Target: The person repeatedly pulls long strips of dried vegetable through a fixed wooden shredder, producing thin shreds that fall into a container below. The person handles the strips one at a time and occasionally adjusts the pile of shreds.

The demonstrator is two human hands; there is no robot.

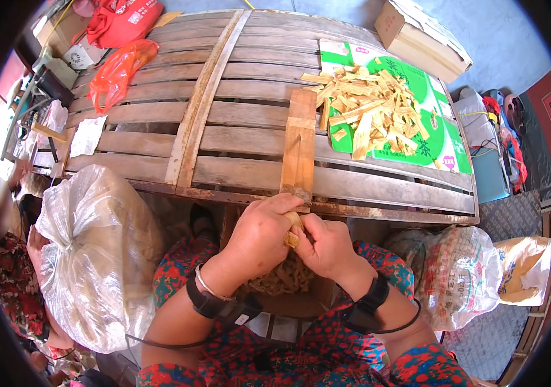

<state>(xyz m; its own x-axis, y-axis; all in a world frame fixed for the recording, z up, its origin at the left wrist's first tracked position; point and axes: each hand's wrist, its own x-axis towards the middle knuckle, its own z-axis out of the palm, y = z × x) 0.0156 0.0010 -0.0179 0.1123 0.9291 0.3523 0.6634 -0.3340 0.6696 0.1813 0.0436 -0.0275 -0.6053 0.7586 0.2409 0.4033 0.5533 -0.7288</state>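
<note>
Both my hands meet at the table's near edge, at the end of a narrow wooden board [299, 151] that lies across the slats. My left hand [259, 232] and my right hand [330, 248] are closed on a short, pale yellow, woody strip [292, 235], mostly covered by fingers. Below them, at my lap, a round container holds curled yellowish pieces [282, 278]; my wrists partly hide it. Beyond the board to the right, a heap of flat yellow strips [378, 116] lies on a green printed sheet [446, 138].
The slatted table [249, 138] has a rusty metal frame. A full translucent sack [104, 258] stands at left beside a person's arm [40, 258]. Stuffed bags [456, 277] stand at right. A red plastic bag [120, 71] and a cardboard box [423, 39] lie at the far side.
</note>
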